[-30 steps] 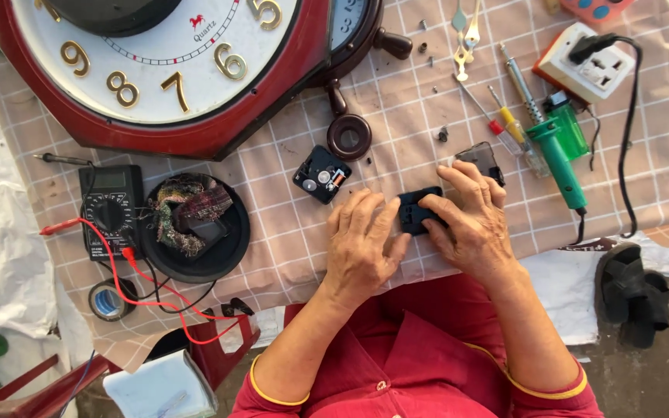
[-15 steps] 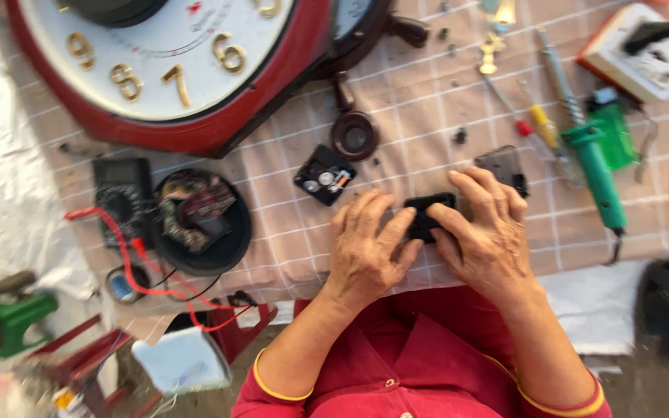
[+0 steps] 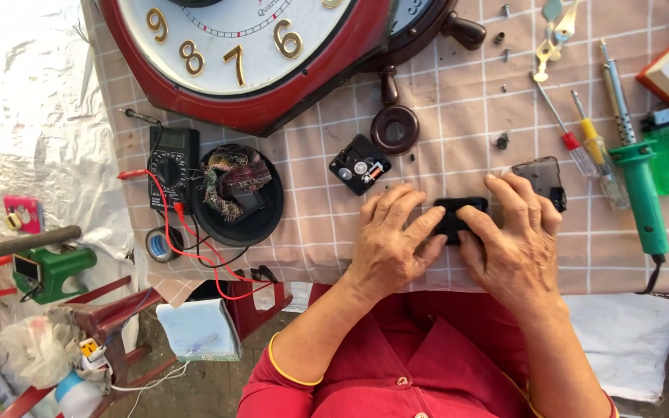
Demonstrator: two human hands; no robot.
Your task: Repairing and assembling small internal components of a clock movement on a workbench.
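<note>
Both hands pinch a small black box [image 3: 458,217] between them on the checked counter [image 3: 458,116]; left hand [image 3: 389,248] grips its left end, right hand [image 3: 512,240] its right; a clock movement [image 3: 359,164] sits just up-left; red clock [image 3: 249,54] above; green soldering iron [image 3: 640,186] off right.

Both hands low at centre, palms down, side by side.

Left hand [image 3: 389,248] lies flat with its fingers [image 3: 396,207] spread slightly and angled toward the right; thumb tucked in toward the other hand. Right hand [image 3: 514,246] mirrors it, fingers arched, knuckles raised, thumb pointing inward so the two thumbs nearly meet. Both forearms run up from the lower edge, bare below short red sleeves with yellow trim, elbows splayed outward, wrists straight.
</note>
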